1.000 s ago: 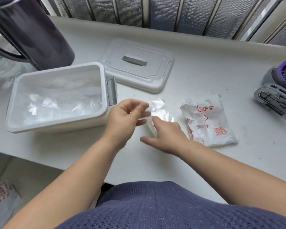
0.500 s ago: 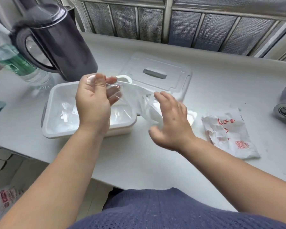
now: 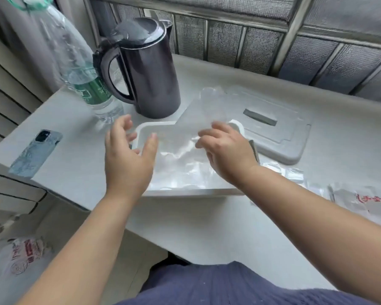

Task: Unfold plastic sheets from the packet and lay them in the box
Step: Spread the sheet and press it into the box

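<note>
Thin, translucent, crinkled plastic sheet [image 3: 198, 111] is being held spread over the white, rounded-corner rectangular plastic box [image 3: 191, 192]. Its far edge is lifting toward the flat pale grey lid with a recessed dark handle [image 3: 295, 137]. More glossy, wrinkled film is lying inside the box.

Left hand [image 3: 128, 159] is being held over the box's left rim, fingers apart and relaxed, nothing gripped. Right hand [image 3: 227, 150] is being held over the box's right side with fingers bent down at the sheet. Whether the film is being pinched cannot be told.

Crumpled white packet with red printing [image 3: 361, 201] is lying at the near right on the smooth white table [image 3: 207, 227]. Small, shiny folded sheets [image 3: 293, 172] are lying between it and the box.

Dark, glossy cylindrical kettle [image 3: 152, 80] is standing just beyond the box. Clear, green-labelled plastic bottle [image 3: 81, 69] is standing to the kettle's left. Pale marbled-case phone [image 3: 36, 153] is lying flat at the left edge.
</note>
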